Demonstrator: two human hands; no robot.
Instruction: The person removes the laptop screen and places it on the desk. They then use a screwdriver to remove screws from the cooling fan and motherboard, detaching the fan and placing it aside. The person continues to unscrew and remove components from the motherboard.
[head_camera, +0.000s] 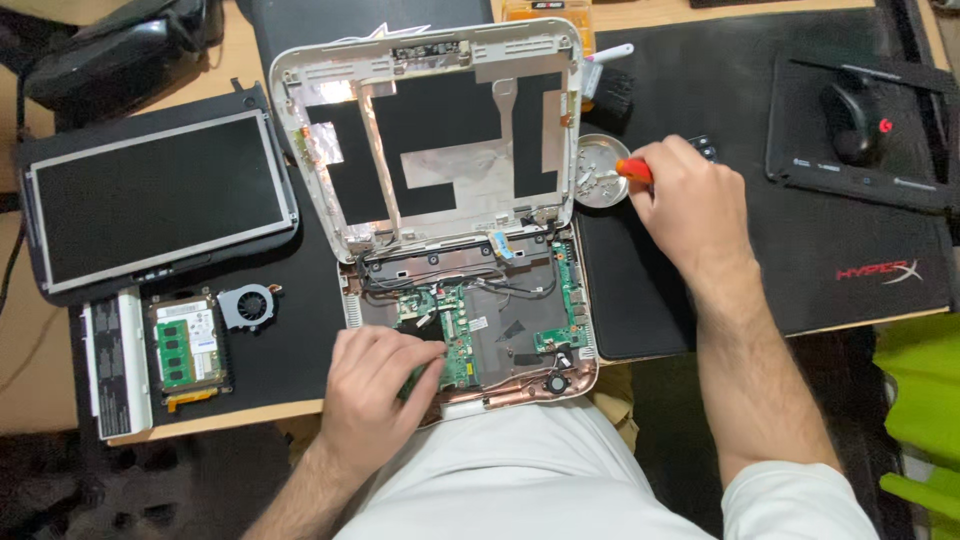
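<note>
Desk mat: right hand grips orange screwdriver.

I sit at a home computer desk turned repair bench: black mats, a mouse, a gutted small laptop, loose parts beside it.

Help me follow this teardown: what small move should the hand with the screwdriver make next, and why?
Probably bring the screwdriver back from the small metal dish to the green board: the right hand holds it over the dish, while the left hand rests on the board.
</note>
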